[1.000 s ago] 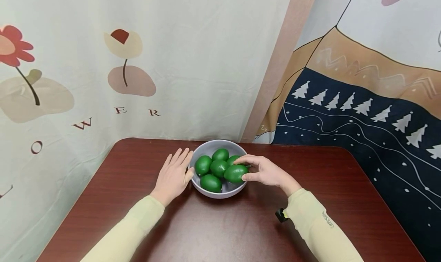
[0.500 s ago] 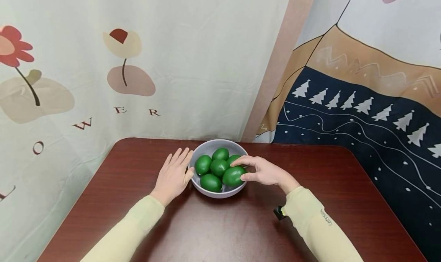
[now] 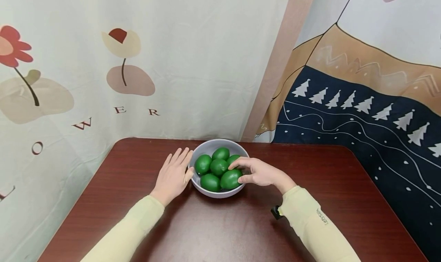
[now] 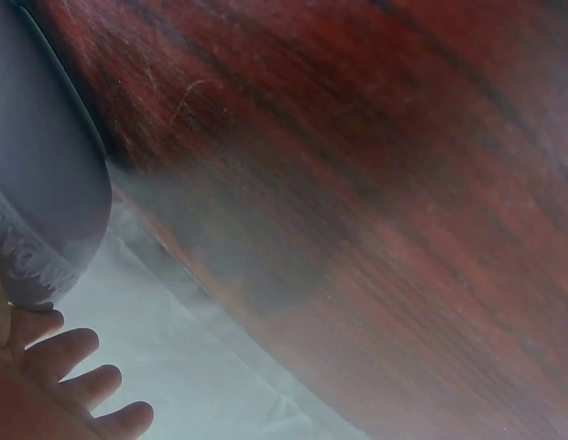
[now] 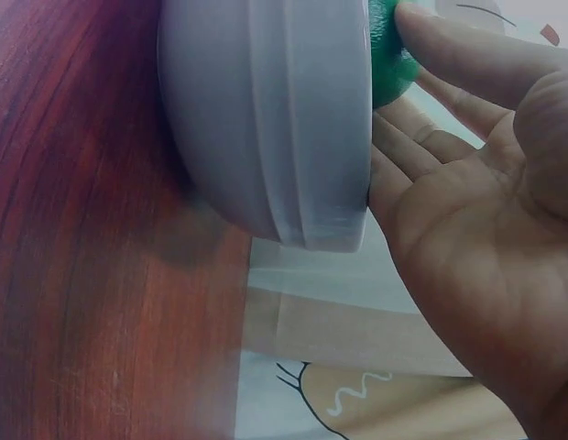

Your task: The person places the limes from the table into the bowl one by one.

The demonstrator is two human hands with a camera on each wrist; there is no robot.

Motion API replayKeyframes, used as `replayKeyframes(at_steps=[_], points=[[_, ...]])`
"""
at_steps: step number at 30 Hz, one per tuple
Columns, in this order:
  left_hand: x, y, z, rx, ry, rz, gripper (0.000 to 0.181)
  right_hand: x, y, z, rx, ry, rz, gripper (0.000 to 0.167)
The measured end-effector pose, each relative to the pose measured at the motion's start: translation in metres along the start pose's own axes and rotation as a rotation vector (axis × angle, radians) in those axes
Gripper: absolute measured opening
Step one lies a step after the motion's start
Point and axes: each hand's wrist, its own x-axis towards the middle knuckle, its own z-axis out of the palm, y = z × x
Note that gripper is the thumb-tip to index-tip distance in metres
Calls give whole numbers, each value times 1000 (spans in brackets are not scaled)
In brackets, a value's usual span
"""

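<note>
A grey-purple bowl [image 3: 198,188] stands on the table with several glossy green limes in it. At the bowl's right side, my right hand [image 3: 260,172] holds the front-right lime [image 3: 230,179], its thumb on the near side and its fingers at the top. The right wrist view shows the thumb pressed to a green lime [image 5: 391,55] above the rim, with the fingers partly behind the bowl [image 5: 266,119]. My left hand [image 3: 173,176] lies flat with spread fingers against the bowl's left side. Its fingertips [image 4: 69,348] show beside the bowl wall in the left wrist view.
The dark red wooden table [image 3: 220,231] reaches the curtain [image 3: 193,82] just behind the bowl. A printed dark blue cloth [image 3: 344,120] hangs on the right. A small black device [image 3: 276,212] sits at the right cuff.
My right hand has moved slightly left and down, bringing its lime lower into the bowl against the others. My left hand has stayed in place at the bowl.
</note>
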Motion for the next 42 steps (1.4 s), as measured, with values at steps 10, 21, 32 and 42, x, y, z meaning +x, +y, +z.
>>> replayKeyframes(at_steps=[10,21,32,42], points=[[-1,0,-1,-7,24,6,58,3,-3,3,-97,6,19,40],[-1,-1,-1,-17,-12,-12,60,5,-6,6,-204,7,49,32],[0,0,-1,-17,-2,-7,59,4,-6,6,-216,47,26,30],[1,-2,0,-2,-6,-1,59,-1,-9,3,-209,139,22,30]])
